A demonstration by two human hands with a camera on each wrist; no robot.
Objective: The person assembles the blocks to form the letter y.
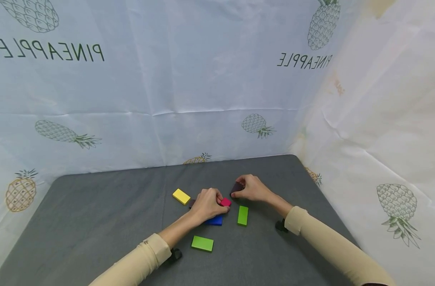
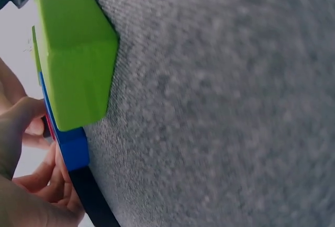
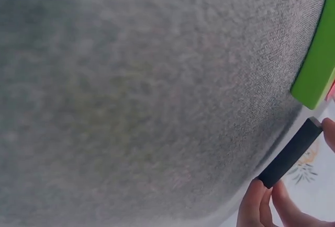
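My left hand (image 1: pixel 207 205) pinches a red block (image 1: pixel 225 202) between thumb and fingers, close over the grey cloth. Beneath that hand lies a blue block (image 1: pixel 214 221), partly covered by it. A dark block (image 1: pixel 192 203) pokes out at the hand's far left side, mostly hidden. To the right, my right hand (image 1: pixel 254 188) grips another dark block (image 1: pixel 236 188) by its ends, thumb on one end and fingers on the other. In the right wrist view this dark block (image 3: pixel 291 152) is tilted, with a green block (image 3: pixel 317 54) just beyond it.
A yellow block (image 1: pixel 181 196) lies left of the hands. One green block (image 1: pixel 242 215) sits below the right hand, another green block (image 1: pixel 202 243) nearer the front. The grey table (image 1: pixel 106 222) meets a white pineapple-print curtain (image 1: pixel 203 79) behind and at the right.
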